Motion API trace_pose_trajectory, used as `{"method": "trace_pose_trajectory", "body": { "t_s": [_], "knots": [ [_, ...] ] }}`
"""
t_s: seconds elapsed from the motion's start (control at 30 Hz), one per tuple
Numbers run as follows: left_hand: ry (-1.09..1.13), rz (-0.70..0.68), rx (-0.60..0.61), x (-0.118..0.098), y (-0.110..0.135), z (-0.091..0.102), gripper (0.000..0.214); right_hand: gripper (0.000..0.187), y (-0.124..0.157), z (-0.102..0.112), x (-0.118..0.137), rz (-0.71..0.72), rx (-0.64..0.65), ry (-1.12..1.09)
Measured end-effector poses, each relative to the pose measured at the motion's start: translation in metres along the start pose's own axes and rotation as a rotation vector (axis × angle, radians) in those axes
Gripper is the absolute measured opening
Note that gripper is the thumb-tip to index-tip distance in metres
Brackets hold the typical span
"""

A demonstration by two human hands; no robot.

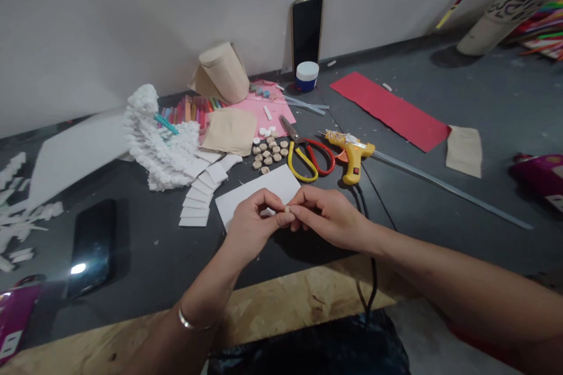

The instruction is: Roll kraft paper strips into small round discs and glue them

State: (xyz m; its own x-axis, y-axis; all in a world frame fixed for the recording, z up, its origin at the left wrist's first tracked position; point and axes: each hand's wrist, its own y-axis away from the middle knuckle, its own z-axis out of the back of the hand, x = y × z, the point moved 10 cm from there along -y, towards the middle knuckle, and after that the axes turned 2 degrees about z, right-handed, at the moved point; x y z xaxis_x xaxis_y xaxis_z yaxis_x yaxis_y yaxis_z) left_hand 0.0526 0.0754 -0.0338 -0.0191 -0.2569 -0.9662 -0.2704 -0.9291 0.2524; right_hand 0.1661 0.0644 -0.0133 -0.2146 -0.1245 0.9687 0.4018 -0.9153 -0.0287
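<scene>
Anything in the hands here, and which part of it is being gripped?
A small pale piece is pinched between the fingertips of the left hand and right hand. Fingers hide most of it, so the exact part gripped cannot be told.

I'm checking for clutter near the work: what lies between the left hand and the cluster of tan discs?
In the head view, a white sheet lies between the left hand and the tan discs; the hand hides part of it.
</scene>
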Motion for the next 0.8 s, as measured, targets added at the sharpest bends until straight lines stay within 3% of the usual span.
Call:
{"method": "trace_pose_trajectory", "body": {
  "t_s": [0.1,0.3,0.6,0.8],
  "knots": [
    [0.031,0.009,0.042,0.001,0.0,-0.005,0.031,0.015,0.0,-0.001,0.005,0.037,0.031,0.053],
    [-0.057,-0.029,-0.033,-0.004,0.003,0.001,0.024,0.015,-0.002,-0.001,0.012,0.101,0.066,0.118],
    [-0.231,-0.17,-0.141,-0.013,0.011,0.005,0.015,0.011,-0.003,0.008,0.008,0.052,-0.011,0.297],
    [-0.258,-0.193,-0.147,-0.016,0.009,0.007,0.008,0.014,-0.004,0.009,0.004,0.01,-0.013,0.239]
  ]
}}
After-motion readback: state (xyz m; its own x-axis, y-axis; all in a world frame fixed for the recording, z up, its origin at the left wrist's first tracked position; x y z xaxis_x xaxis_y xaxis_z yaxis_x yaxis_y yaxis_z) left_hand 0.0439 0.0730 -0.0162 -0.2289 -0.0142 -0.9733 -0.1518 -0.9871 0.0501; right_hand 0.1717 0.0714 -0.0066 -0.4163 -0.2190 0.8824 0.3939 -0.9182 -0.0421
